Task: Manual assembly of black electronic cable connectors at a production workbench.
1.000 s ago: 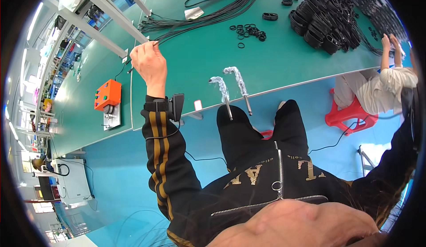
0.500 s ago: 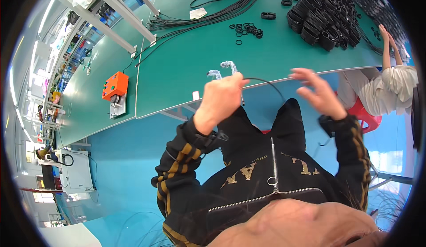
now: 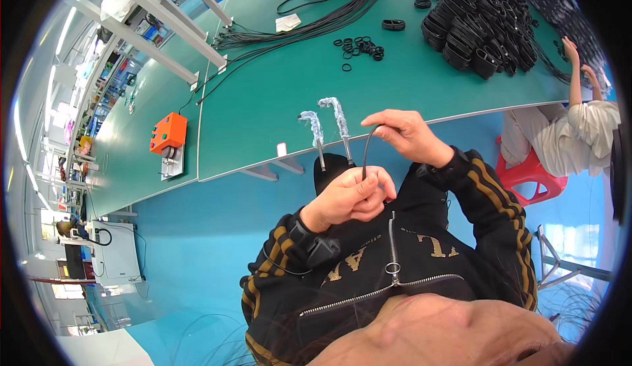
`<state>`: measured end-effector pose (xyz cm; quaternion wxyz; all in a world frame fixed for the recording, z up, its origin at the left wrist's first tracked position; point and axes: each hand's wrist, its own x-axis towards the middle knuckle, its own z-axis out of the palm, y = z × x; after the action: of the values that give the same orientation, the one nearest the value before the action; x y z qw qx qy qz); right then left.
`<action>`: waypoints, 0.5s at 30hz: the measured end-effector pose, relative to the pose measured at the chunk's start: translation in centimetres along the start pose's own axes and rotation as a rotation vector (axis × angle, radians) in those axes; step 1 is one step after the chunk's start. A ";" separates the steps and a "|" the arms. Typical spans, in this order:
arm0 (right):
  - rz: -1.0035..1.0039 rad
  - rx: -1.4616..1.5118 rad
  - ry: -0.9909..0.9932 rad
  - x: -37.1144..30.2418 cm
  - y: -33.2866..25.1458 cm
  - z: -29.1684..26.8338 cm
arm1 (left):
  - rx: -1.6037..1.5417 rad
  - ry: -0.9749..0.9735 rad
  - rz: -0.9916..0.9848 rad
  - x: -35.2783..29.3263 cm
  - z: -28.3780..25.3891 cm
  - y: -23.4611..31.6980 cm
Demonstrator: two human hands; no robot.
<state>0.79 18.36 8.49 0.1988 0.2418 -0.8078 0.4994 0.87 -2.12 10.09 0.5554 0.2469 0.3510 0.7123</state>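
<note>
A thin black cable (image 3: pixel 366 152) curves upward between my hands, just in front of the table edge. My left hand (image 3: pixel 355 195) is closed around its lower part, above my lap. Higher and to the right, my right hand (image 3: pixel 415 139) pinches the upper part between thumb and fingers. Left of the cable, two bent metal rods stick out over the table edge, a left rod (image 3: pixel 317 135) and a right rod (image 3: pixel 341 119), both wrapped in clear plastic film. The cable's ends are hidden or too small to make out.
On the green table (image 3: pixel 263 96) lie several black rings (image 3: pixel 359 47), a bundle of long black cables (image 3: pixel 329 20) and a large pile of coiled cables (image 3: pixel 484 27). An orange control box (image 3: pixel 169 133) stands at the left. At the right, a person (image 3: pixel 550 129) sits on a red stool (image 3: pixel 536 182).
My left hand has come down toward my lap with the cable. My right hand, previously open and apart at the right, has moved left and taken hold of the cable.
</note>
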 end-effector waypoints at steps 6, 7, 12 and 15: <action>0.254 0.199 -0.190 -4.8 0.9 4.0 | 0.087 0.227 0.429 1.1 -1.8 1.6; 0.395 0.229 -0.275 -5.5 0.3 4.2 | 0.134 0.292 0.475 1.5 -3.1 1.8; 0.200 -0.110 -0.503 -7.8 -0.9 2.4 | 0.465 0.496 0.440 1.6 -7.8 -0.4; 0.073 -0.097 -0.482 -4.3 -1.9 -0.5 | 0.627 0.466 0.332 2.0 -7.9 -2.0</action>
<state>5.36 18.93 7.64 -0.0063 0.3148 -0.8631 0.3948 -4.25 -1.70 3.51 0.2368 0.2895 0.6222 0.6877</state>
